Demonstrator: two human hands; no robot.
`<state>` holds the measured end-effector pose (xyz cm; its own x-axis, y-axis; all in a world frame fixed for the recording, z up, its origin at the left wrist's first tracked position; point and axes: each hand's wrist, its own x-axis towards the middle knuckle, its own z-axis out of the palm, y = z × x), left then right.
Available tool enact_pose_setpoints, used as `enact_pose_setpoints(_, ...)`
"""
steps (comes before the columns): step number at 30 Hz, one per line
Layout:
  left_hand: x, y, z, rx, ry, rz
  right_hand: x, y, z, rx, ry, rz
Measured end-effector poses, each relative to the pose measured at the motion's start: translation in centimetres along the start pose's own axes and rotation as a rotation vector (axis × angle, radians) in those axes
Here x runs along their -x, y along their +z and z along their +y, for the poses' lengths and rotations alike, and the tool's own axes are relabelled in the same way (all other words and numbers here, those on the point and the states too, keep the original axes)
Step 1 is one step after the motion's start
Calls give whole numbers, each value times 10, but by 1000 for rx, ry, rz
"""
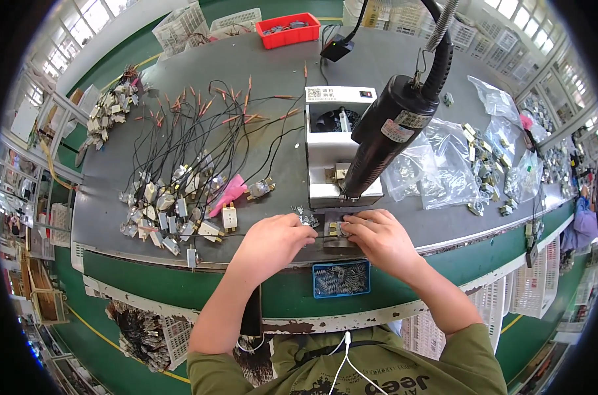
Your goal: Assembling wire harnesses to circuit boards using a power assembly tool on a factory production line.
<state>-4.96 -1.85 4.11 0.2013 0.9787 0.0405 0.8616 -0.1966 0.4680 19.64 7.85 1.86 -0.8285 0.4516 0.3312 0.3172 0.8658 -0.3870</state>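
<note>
My left hand [271, 245] is closed, its fingertips pinched beside a small pile of metal parts [303, 217]; what sits between them is too small to make out. My right hand [383, 238] has its fingers closed on a small cream connector with brass contacts [336, 229], which rests on a metal fixture block [338, 242]. Right above, a black electric screwdriver [391, 135] hangs tilted, its tip lowered in front of a white screw feeder box [342, 141]. A blue tray of small metal screws [342, 279] is at the bench's front edge.
To the left lies a heap of wired connectors [174, 204] with black leads, near a pink strip [228, 195]. Clear plastic bags [444, 164] and loose connectors [487, 171] cover the right side. A red bin [287, 31] stands at the far edge.
</note>
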Motion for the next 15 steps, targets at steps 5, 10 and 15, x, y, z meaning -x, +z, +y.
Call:
enact_pose_setpoints(5, -8, 10, -1, -82, 42, -5, -3, 1, 2, 6, 4, 17)
enact_pose_setpoints(10, -22, 40, 19, 122, 136, 178, -13, -18, -6, -83, 131, 104)
enact_pose_setpoints(15, -25, 47, 19, 158, 153, 246, -63, -63, -11, -211, -80, 775)
